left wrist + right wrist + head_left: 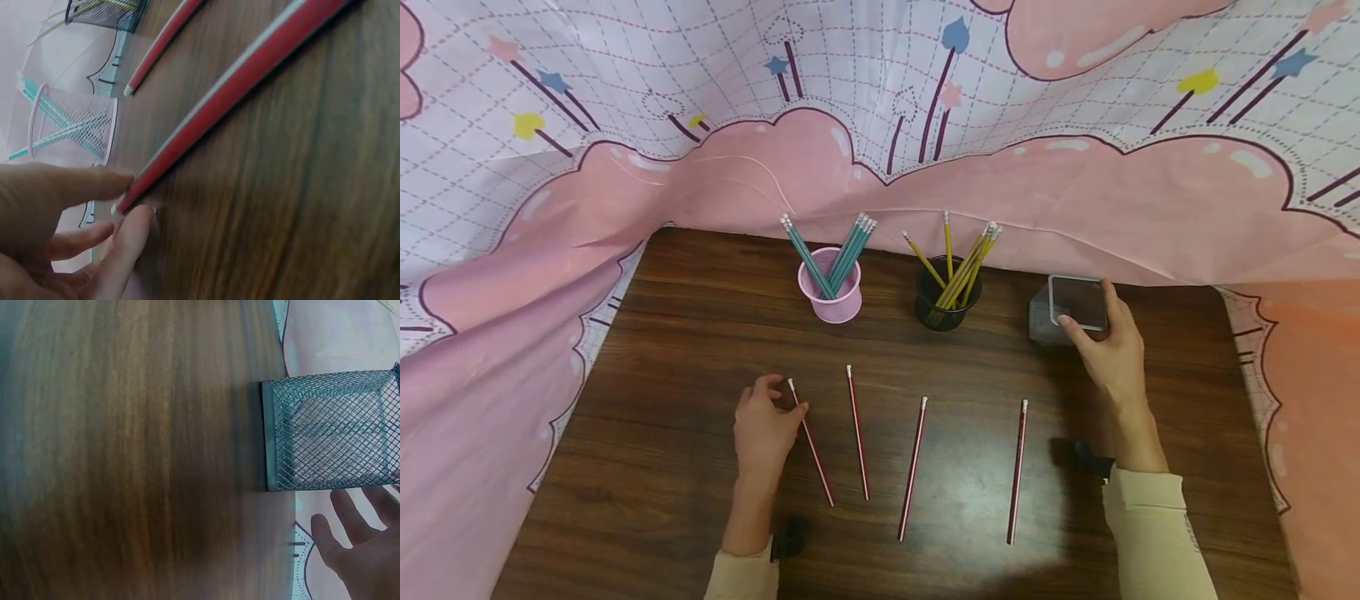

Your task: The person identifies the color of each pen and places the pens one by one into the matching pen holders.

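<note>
Several red-and-white striped pencils lie apart on the brown table. My left hand (767,429) is at the eraser end of the leftmost red pencil (812,446). In the left wrist view, the index fingertip and thumb stand on either side of that pencil (206,112), with the fingers loosely bent. At the back right, my right hand (1112,350) grips a square dark mesh pencil holder (1048,321) by its rim, thumb at the front, fingers at the right side. The right wrist view shows the holder's mesh wall (337,431), with some fingers spread beside it.
A pink mesh cup (837,310) with teal pencils and a black mesh cup (938,318) with yellow pencils stand along the back of the table (700,333). Behind them hangs a pink patterned cloth (1000,192), which also runs down both sides.
</note>
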A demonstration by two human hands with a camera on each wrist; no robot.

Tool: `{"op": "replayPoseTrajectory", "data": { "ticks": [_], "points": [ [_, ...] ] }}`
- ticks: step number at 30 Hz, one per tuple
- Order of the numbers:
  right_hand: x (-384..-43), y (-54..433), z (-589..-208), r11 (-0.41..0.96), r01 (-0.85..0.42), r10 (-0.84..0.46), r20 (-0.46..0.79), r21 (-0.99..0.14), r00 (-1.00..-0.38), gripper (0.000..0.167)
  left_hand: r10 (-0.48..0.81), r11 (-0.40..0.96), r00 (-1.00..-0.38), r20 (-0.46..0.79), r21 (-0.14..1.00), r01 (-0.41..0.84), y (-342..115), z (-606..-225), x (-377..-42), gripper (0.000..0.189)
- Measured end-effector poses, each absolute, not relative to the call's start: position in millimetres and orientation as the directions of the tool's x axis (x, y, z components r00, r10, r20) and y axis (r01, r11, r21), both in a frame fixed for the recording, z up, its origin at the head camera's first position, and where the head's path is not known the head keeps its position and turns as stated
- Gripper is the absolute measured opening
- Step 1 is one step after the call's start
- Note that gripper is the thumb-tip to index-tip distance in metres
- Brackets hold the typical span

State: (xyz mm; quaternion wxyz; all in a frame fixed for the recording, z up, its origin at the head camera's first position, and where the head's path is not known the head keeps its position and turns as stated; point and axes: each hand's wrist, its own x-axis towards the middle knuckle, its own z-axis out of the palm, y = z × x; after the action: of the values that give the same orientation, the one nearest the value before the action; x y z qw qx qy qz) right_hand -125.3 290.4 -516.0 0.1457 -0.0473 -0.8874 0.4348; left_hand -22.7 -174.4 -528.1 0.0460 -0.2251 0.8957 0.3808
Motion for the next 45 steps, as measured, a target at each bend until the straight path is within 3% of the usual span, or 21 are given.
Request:
{"op": "replayPoseTrajectory", "data": {
  "ticks": [9, 16, 27, 37, 45],
  "points": [
    [-124, 290, -517, 0.626, -0.081, 0.194, 0.255, -0.775, -0.947, 0.081, -0.337, 0.719, -0.918, -0.209, 0.572, -0.394, -165, -522, -30, 0.056],
    [-121, 289, -520, 0.639, -0.078, 0.183, 0.250, -0.766, -0.951, 0.082, -0.359, 0.640, -0.886, -0.295, 0.613, -0.463, -170, -524, -28, 0.056],
    [-122, 288, -520, 0.624, -0.051, 0.216, 0.234, -0.780, -0.948, 0.082, -0.396, 0.564, -0.867, -0.303, 0.664, -0.490, -176, -528, -28, 0.053],
    [-123, 286, -520, 0.606, -0.022, 0.241, 0.210, -0.795, -0.948, 0.082, -0.317, 0.394, -0.911, -0.264, 0.837, -0.379, -179, -523, -32, 0.044],
    [-124, 284, -527, 0.582, -0.039, 0.254, 0.228, -0.812, -0.940, 0.080, -0.191, 0.153, -0.960, -0.204, 0.960, -0.235, -161, -499, -48, 0.043]
  ]
}}
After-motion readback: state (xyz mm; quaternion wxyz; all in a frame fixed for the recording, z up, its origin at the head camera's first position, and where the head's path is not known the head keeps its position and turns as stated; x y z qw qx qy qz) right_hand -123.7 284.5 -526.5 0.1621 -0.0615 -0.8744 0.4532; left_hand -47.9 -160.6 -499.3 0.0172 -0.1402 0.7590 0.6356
